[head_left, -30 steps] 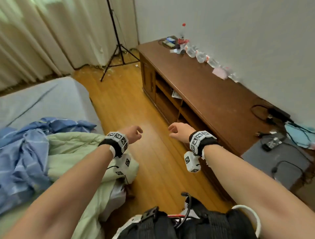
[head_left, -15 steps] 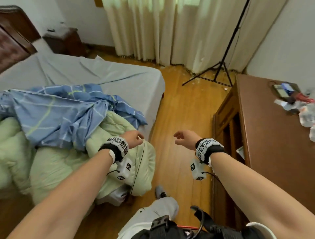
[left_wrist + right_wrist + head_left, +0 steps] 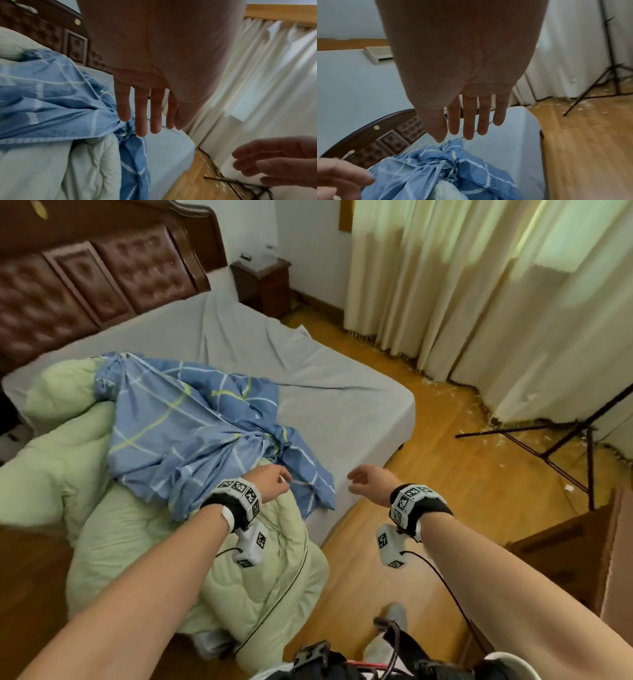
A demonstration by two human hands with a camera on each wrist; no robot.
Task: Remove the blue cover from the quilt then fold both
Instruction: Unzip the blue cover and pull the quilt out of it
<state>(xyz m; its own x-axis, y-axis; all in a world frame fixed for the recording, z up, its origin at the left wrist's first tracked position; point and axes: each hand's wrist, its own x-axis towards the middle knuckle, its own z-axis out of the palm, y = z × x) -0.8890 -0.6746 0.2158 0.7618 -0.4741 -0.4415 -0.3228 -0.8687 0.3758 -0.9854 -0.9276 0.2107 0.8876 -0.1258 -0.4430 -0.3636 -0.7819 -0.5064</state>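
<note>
Reaching out over the bed's corner, your left hand (image 3: 270, 482) hovers above the bunched edge of the blue cover (image 3: 185, 436), fingers (image 3: 140, 115) straight and loose, grip released, holding nothing. Your right hand (image 3: 368, 482) hangs beside it over the floor just off the bed's corner, fingers (image 3: 468, 121) also straight, grip released, apart from the cloth.

Blue cover: crumpled, pale checked lines, lying across the middle of the pale green quilt (image 3: 113, 542). It is still bunched around the quilt; in the right wrist view a bit of pale quilt pokes out of the gathered opening. Quilt is heaped at the near side of the bed (image 3: 342, 412), one end spilling over the bed's edge toward the floor.

Around: grey sheet on the bed, dark padded headboard (image 3: 102, 278) at the far end, wooden nightstand (image 3: 263, 285) beside it. Cream curtains (image 3: 479, 302) along the right wall, a black tripod (image 3: 548, 446) standing on the wooden floor (image 3: 445, 474) in front of them, white scraps scattered at the curtain hem. Brown cabinet (image 3: 582, 542) edge at your right. A black cable runs down from the wrist units across the quilt's hanging end.
</note>
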